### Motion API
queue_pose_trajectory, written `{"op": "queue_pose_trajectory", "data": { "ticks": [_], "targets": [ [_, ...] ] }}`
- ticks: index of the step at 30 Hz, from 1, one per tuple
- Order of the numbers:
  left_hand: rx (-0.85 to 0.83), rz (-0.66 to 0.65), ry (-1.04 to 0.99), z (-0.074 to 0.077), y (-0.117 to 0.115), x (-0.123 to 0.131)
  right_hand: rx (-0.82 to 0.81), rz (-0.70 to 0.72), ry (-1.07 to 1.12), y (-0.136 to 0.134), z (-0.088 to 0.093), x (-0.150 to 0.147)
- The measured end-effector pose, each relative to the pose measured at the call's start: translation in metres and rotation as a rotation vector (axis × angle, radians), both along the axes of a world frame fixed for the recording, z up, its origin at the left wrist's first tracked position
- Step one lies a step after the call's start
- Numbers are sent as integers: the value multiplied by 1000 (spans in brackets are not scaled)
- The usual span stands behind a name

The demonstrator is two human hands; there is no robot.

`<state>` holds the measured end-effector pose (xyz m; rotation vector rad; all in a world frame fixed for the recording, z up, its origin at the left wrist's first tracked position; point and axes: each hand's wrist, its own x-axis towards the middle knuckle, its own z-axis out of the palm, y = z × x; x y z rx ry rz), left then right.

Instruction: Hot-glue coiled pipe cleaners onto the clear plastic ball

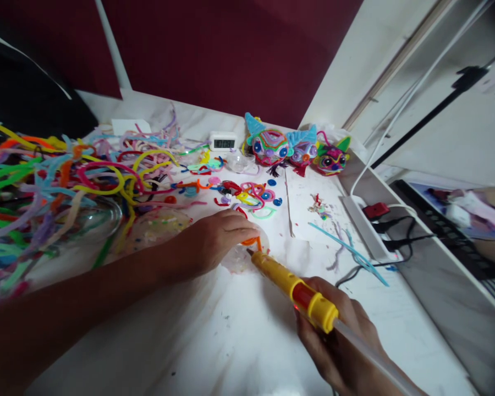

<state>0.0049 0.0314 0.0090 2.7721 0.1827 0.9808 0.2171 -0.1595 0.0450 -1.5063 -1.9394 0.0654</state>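
Below the small white clock (223, 141), toward the near edge of the table, the left hand (218, 236) was curled down over a clear shell (236, 259), fingertips pinning an orange pipe cleaner (251, 241) onto it. The right hand (338, 335), nearer still, was wrapped fully round a yellow glue pen (295, 289), its tip touching the shell. The clock's dark display was too small to read. Three pipe-cleaner heads (299, 148) stood just right of the clock.

Glossy yellow plastic glue gun (292, 286), fuzzy pipe cleaners (45, 181), smooth white table (214, 335)
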Motion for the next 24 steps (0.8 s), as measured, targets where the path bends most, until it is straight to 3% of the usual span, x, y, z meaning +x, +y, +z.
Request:
{"op": "queue_pose_trajectory", "data": {
  "ticks": [15, 24],
  "targets": [
    [-59, 16, 70, -5, 7, 0, 13, 86, -169, 7, 0, 1],
    [9, -8, 15, -2, 9, -1, 60, 135, -155, 12, -3, -2]
  ]
}}
